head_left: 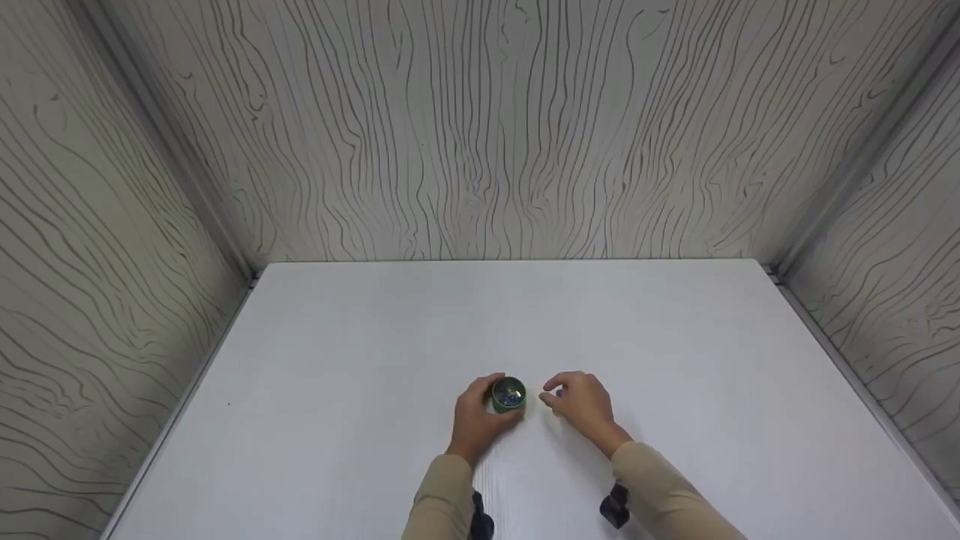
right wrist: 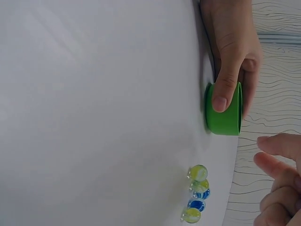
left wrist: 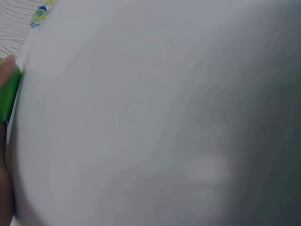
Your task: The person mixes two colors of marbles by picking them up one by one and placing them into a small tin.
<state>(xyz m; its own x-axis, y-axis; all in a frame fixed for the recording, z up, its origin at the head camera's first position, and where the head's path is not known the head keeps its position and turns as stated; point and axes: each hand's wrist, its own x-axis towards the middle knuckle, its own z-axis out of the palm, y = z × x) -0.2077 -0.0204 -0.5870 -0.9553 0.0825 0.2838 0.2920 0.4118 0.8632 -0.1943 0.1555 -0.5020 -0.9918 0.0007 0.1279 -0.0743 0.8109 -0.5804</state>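
Observation:
My left hand (head_left: pixel 476 424) holds a small green cup (right wrist: pixel 225 121) upright on the white table, its thumb on the near side and fingers around the far side. Glassy marbles (head_left: pixel 509 394) show inside the cup in the head view. Just right of it, my right hand (head_left: pixel 587 405) hovers with thumb and index finger apart and nothing between them; its other fingers are bent. Several clear marbles with yellow or blue swirls, such as this yellow one (right wrist: pixel 198 173), lie in a row on the table by the right hand, which mostly hides them in the head view.
The white table (head_left: pixel 360 337) extends to a wood-grain patterned wall (head_left: pixel 480 150) at the back, with similar walls on both sides. Dark wrist devices, one on the right (head_left: pixel 615 508), sit by the beige sleeves (head_left: pixel 664 487).

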